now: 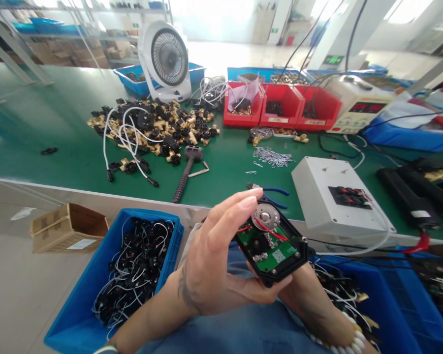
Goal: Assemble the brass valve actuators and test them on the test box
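A black plastic housing [303, 255] with a green circuit board [278, 255] inside is tilted above my lap. Red wires and a round silver gear-like disc [265, 217] show on its upper face. My left hand [214, 250] grips the housing, with the fingers along its upper left edge and the thumb under the lower edge. Behind and below it is my right hand [295, 290]; its fingers are hidden by the housing and my left hand. Blue-handled pliers [276, 191] lie on the green bench just beyond the housing.
A hammer [186, 172] and hex key [203, 170] lie before a pile of brass fittings [177, 123]. Metal clips [273, 157], red bins [280, 110] and a grey switch box [325, 191] are further right. Blue crates [77, 295] flank my lap. A fan [170, 56] stands behind.
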`<control>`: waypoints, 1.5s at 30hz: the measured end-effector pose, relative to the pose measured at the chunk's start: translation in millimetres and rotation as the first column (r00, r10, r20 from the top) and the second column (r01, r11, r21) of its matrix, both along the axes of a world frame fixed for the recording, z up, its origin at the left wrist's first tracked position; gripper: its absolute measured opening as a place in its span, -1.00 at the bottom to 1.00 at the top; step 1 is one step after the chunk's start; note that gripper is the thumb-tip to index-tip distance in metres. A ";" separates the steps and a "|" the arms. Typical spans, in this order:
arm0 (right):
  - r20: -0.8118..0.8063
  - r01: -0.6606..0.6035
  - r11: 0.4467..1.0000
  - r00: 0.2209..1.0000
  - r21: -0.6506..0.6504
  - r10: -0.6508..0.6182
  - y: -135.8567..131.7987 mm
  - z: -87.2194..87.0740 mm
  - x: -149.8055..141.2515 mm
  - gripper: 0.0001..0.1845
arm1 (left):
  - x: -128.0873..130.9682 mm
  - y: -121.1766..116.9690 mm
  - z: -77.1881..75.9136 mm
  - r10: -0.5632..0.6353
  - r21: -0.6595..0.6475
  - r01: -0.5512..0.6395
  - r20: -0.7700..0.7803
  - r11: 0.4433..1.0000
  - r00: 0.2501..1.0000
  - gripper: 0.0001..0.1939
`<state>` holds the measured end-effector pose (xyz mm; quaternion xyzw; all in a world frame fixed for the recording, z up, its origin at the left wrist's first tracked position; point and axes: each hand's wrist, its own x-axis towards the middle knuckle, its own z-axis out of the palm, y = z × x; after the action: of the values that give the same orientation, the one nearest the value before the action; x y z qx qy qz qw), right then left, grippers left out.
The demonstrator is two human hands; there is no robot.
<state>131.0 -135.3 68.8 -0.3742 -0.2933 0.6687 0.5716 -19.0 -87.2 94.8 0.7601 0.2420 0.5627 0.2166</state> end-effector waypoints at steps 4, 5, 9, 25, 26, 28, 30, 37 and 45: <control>0.008 -0.008 1.000 1.000 0.028 0.008 -0.9 -0.2 0.0 -0.64 | 0.0 -0.8 -3.0 -0.015 -0.052 0.015 0.001 0.999 1.000 -0.13; 0.006 -0.012 1.000 1.000 0.028 0.012 -0.9 0.1 -0.6 -0.64 | 0.1 -0.7 -4.1 -0.021 -0.064 0.022 0.006 0.998 1.000 -0.10; 0.002 -0.024 1.000 1.000 0.003 0.024 -0.7 -0.2 -2.1 -0.59 | -0.3 0.3 -6.1 -0.039 -0.050 0.041 0.028 0.998 0.999 -0.05; 0.115 -0.167 0.983 0.981 0.077 0.157 -10.5 -2.4 5.2 -0.55 | -6.6 7.7 -6.5 -0.003 -0.619 0.194 0.296 0.761 0.955 -0.61; 0.130 -0.149 0.985 0.982 0.090 0.137 -10.5 -2.0 5.2 -0.55 | -6.3 7.2 -7.5 -0.013 -0.599 0.176 0.266 0.781 0.964 -0.59; 0.143 -0.133 0.986 0.983 0.105 0.117 -10.2 -0.7 5.1 -0.56 | -5.1 6.2 -10.5 -0.025 -0.527 0.134 0.208 0.840 0.978 -0.56; 0.123 -0.139 0.984 0.984 0.110 0.125 -10.0 1.4 4.9 -0.60 | -3.8 5.4 -13.6 -0.029 -0.460 0.105 0.169 0.882 0.985 -0.54; 0.245 -0.074 0.987 0.969 0.139 0.038 -9.8 10.2 2.3 -0.63 | -2.6 6.9 -11.7 -0.012 -0.313 0.034 0.070 0.949 0.997 -0.49; 0.157 -0.081 0.992 0.985 0.097 0.066 -6.3 22.3 -1.2 -0.66 | -0.1 7.6 -10.7 -0.006 -0.295 0.023 0.061 0.955 0.998 -0.50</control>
<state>129.8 -141.6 91.1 -0.3833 -0.3842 0.6426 0.5409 -19.1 -79.6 84.1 0.7037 0.3114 0.5410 0.3392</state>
